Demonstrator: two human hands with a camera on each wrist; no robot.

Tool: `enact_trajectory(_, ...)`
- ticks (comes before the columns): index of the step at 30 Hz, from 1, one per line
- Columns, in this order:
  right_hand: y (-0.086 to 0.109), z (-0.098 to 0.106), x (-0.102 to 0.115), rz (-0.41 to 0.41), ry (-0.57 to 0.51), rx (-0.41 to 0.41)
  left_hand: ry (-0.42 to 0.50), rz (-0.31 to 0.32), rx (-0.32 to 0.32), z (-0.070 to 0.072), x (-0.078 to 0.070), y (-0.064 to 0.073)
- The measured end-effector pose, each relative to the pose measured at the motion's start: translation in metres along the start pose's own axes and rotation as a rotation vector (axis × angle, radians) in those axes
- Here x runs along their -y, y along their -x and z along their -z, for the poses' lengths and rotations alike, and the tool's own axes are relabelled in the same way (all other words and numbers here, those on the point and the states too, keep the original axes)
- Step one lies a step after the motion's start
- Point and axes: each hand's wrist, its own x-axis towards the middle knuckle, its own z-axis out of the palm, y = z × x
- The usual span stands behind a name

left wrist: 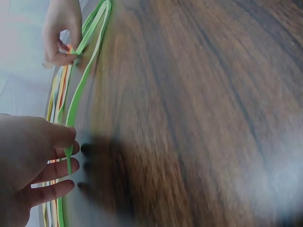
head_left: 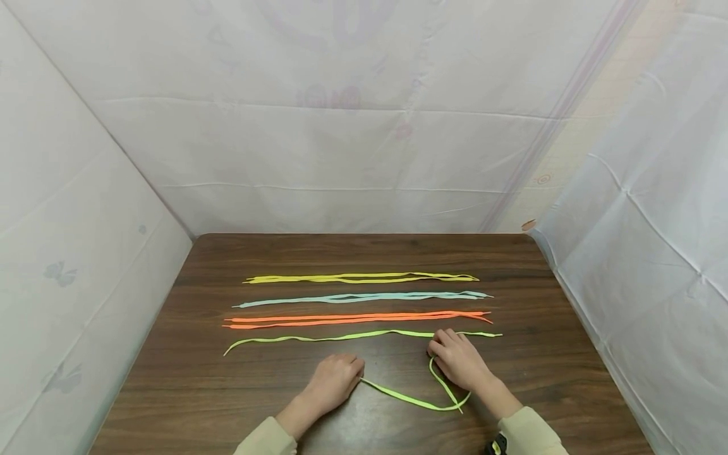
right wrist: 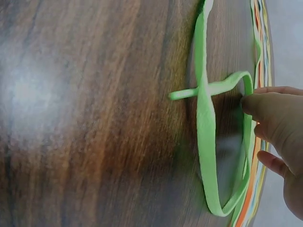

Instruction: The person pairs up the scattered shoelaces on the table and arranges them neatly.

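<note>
A yellow-green shoelace [head_left: 398, 396] curves between both hands near the front of the table. My left hand [head_left: 335, 379] pinches one tipped end of it between thumb and index finger, its other fingers spread loosely in the left wrist view. Further along, my right hand [head_left: 463, 363] pinches the same shoelace [right wrist: 206, 137] between thumb and fingertip. Below that pinch, its loose tip crosses over another stretch of the lace, making a loop. Just beyond lies a second yellow-green shoelace [head_left: 392, 332], stretched sideways; the right fingers overlap it in the head view.
Farther back, orange shoelaces [head_left: 352, 316], light blue shoelaces [head_left: 296, 301] and yellow shoelaces [head_left: 307, 278] lie in roughly parallel rows on the dark wooden table [head_left: 188, 392]. White sheeting [head_left: 352, 145] hangs behind the table and on both sides.
</note>
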Motion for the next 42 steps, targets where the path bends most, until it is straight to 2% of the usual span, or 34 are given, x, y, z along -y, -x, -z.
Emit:
enact_trajectory(4, -0.001, 0.002, 0.0, -0.01, 0.015, -0.016, 0.02, 0.031, -0.005, 0.003, 0.007, 0.005)
enact_trajectory(9, -0.001, 0.01, -0.006, -0.06, 0.0, -0.047, 0.033, 0.097, -0.01, 0.009, 0.02, 0.015)
enact_trajectory(14, 0.001, 0.016, -0.017, -0.1, -0.032, -0.066, -0.008, 0.159, -0.042, 0.017, 0.035, 0.027)
enact_trajectory(20, 0.004, 0.022, -0.025, -0.116, -0.046, -0.063, -0.067, 0.267, -0.038, 0.03, 0.057, 0.043)
enact_trajectory(27, 0.007, 0.024, -0.032, -0.127, -0.045, -0.099, -0.049, 0.381, -0.053, 0.044, 0.079, 0.061)
enact_trajectory(33, 0.013, 0.027, -0.041, -0.179, -0.059, -0.114, -0.045, 0.431, -0.061, 0.053, 0.097, 0.079)
enact_trajectory(42, 0.023, 0.027, -0.05, -0.229, -0.052, -0.107, -0.008, 0.515, -0.075, 0.055, 0.122, 0.1)
